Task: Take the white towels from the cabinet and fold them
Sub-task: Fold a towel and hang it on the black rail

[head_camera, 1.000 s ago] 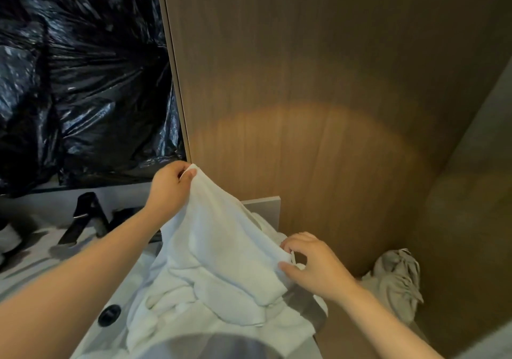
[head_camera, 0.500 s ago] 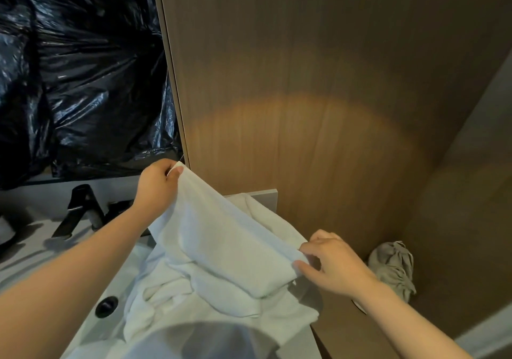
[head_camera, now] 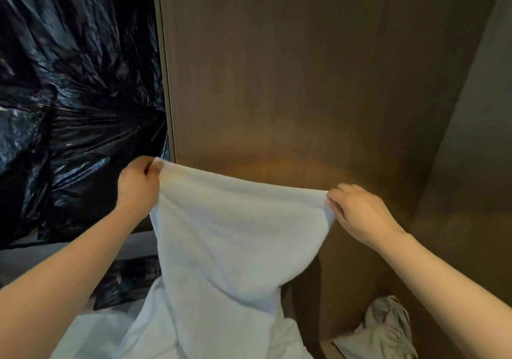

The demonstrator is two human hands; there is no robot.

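A white towel (head_camera: 232,236) hangs stretched between my two hands in front of a brown wooden panel. My left hand (head_camera: 137,189) pinches its upper left corner, and my right hand (head_camera: 360,214) pinches the upper right corner a little lower. The top edge sags slightly between them. The towel's lower part drapes down onto more white cloth (head_camera: 105,336) at the bottom of the view; I cannot tell where one piece ends.
The wooden panel (head_camera: 304,81) fills the background. Black plastic sheeting (head_camera: 74,95) covers the left. A crumpled pale cloth (head_camera: 388,328) lies on the floor at lower right. A grey wall (head_camera: 482,137) stands on the right.
Both hands have risen and moved apart, lifting the towel off the pile and spreading its top edge wide. The right hand travelled up and to the right.
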